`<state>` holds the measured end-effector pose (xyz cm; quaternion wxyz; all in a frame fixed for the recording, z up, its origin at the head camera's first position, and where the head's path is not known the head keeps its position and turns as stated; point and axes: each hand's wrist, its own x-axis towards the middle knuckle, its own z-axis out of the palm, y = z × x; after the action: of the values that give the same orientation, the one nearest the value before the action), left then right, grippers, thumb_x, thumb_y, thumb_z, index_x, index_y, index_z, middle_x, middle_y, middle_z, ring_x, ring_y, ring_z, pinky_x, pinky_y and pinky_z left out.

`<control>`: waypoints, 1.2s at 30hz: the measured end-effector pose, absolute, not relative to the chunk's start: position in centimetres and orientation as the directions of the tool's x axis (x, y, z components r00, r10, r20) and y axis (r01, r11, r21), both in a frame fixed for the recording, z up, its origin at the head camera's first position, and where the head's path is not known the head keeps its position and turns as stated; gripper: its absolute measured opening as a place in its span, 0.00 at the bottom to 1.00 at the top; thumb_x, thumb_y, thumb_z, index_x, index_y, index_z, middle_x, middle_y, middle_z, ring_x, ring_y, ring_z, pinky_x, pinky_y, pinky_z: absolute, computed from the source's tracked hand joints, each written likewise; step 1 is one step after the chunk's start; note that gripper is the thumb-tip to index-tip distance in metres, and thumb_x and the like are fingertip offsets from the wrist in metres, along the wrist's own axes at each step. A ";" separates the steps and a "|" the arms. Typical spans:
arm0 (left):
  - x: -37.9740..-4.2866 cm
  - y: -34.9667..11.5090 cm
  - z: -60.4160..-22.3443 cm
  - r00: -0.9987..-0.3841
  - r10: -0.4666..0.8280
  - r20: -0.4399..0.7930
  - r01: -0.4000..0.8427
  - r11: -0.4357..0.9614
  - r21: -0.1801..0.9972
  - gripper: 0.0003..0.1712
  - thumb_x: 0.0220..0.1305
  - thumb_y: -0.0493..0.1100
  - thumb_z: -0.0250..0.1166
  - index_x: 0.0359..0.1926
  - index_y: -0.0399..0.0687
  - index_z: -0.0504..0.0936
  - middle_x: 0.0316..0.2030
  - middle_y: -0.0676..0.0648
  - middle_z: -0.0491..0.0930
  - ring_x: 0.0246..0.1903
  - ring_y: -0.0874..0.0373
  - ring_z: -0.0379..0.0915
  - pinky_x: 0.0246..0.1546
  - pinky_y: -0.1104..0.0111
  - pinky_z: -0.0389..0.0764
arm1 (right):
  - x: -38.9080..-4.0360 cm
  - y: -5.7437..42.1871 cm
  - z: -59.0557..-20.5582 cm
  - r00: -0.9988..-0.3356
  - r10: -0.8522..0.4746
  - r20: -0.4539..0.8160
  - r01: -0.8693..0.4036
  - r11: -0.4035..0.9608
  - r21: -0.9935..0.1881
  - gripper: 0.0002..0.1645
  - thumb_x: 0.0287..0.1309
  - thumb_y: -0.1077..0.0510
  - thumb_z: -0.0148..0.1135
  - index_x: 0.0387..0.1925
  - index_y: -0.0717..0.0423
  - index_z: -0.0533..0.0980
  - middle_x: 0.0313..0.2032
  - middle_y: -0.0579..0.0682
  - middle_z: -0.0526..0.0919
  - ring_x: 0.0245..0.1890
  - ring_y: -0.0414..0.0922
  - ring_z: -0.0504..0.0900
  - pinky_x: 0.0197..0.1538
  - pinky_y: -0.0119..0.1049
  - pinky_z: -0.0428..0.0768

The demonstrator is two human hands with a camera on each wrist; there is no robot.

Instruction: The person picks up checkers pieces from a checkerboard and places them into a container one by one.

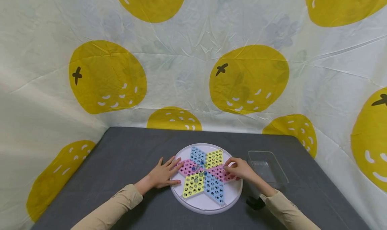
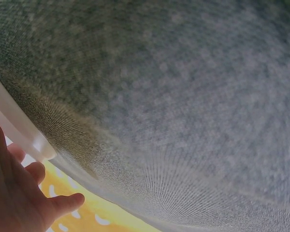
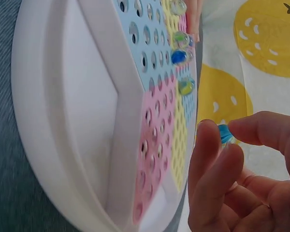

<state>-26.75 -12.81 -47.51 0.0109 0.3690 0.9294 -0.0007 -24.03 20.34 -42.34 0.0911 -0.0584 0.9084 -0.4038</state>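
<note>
A round white Chinese checkers board (image 1: 198,203) lies on the dark table, its star of blue, yellow and pink points full of holes. My left hand (image 1: 163,173) rests with spread fingers on the board's left rim; the left wrist view catches part of this hand (image 2: 19,193) beside the white edge. Over the right pink point, my right hand (image 1: 241,169) pinches a clear marble with a blue swirl (image 3: 225,133) between thumb and fingertip. Several glass marbles sit around the star's middle, among them a blue one (image 3: 179,57) and a yellow-green one (image 3: 186,87).
To the right of the board stands a clear rectangular container (image 1: 267,169). A small black object (image 1: 255,203) lies by the right sleeve. Behind the grey table (image 1: 133,146) hangs a pale cloth (image 1: 181,78) printed with yellow fruit.
</note>
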 end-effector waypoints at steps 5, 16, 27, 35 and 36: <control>-26.8 -12.8 -47.5 -0.725 0.689 -0.021 0.689 0.725 -0.013 0.42 0.59 0.70 0.42 0.68 0.54 0.49 0.69 0.47 0.48 0.68 0.46 0.42 0.56 0.38 0.52 | -23.9 21.6 -41.9 -0.976 -0.180 -0.124 -0.024 0.652 -0.758 0.10 0.54 0.55 0.58 0.34 0.58 0.74 0.22 0.54 0.81 0.18 0.44 0.78 0.22 0.38 0.76; -26.9 -12.7 -47.5 -0.715 0.700 -0.002 0.700 0.714 -0.007 0.44 0.58 0.71 0.39 0.68 0.52 0.50 0.68 0.46 0.50 0.68 0.45 0.43 0.56 0.37 0.50 | -23.2 23.7 -41.1 -0.980 -0.168 -0.110 -0.022 0.638 -0.770 0.13 0.56 0.54 0.57 0.37 0.60 0.73 0.23 0.53 0.82 0.21 0.49 0.79 0.23 0.39 0.76; -26.9 -12.7 -47.6 -0.732 0.681 -0.026 0.681 0.732 -0.014 0.43 0.58 0.70 0.42 0.68 0.55 0.49 0.69 0.48 0.48 0.68 0.47 0.42 0.57 0.38 0.52 | -22.9 25.2 -40.8 -0.984 -0.155 -0.088 -0.033 0.643 -0.765 0.14 0.56 0.55 0.57 0.40 0.61 0.72 0.23 0.54 0.81 0.20 0.46 0.79 0.22 0.38 0.76; -26.7 -12.8 -47.5 -0.728 0.685 -0.013 0.685 0.728 -0.008 0.42 0.58 0.69 0.43 0.68 0.55 0.50 0.69 0.47 0.48 0.68 0.46 0.42 0.56 0.38 0.52 | -22.4 25.9 -40.4 -0.982 -0.163 -0.092 -0.030 0.620 -0.784 0.17 0.56 0.53 0.57 0.41 0.63 0.71 0.26 0.58 0.82 0.22 0.48 0.79 0.22 0.40 0.76; -26.7 -12.8 -47.4 -0.728 0.685 -0.013 0.685 0.728 -0.008 0.42 0.58 0.69 0.43 0.68 0.55 0.50 0.69 0.47 0.48 0.68 0.46 0.42 0.56 0.38 0.52 | -22.3 26.0 -40.4 -0.982 -0.165 -0.091 -0.031 0.619 -0.785 0.17 0.56 0.54 0.57 0.41 0.63 0.71 0.26 0.58 0.82 0.22 0.48 0.79 0.22 0.40 0.76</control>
<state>-26.72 -12.75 -47.43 0.0045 0.3687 0.9295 -0.0060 -22.29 26.03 -40.36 0.0773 -0.0545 0.8964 -0.4331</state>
